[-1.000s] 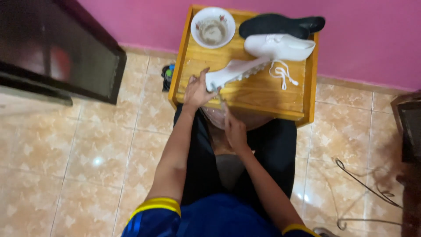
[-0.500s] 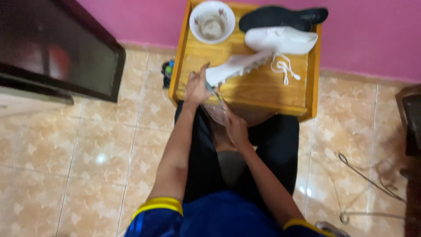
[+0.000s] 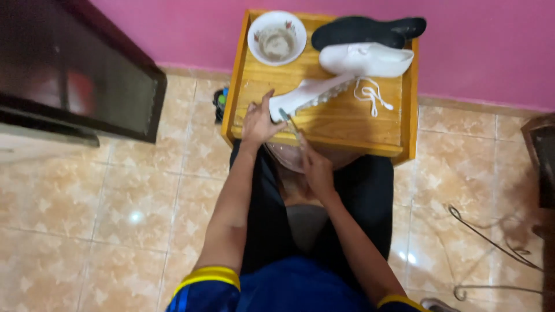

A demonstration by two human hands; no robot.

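Nearest me, my right hand (image 3: 315, 167) sits at the table edge, fingers closed on a thin brush (image 3: 287, 118) angled up toward the shoe. My left hand (image 3: 257, 122) lies on the wooden table (image 3: 347, 124), fingers curled around the heel end of the white shoe (image 3: 312, 92), steadying it on its side. Beyond lie loose laces (image 3: 370, 92), a second white shoe (image 3: 365, 59), a black shoe (image 3: 361, 30) and a bowl (image 3: 277, 37).
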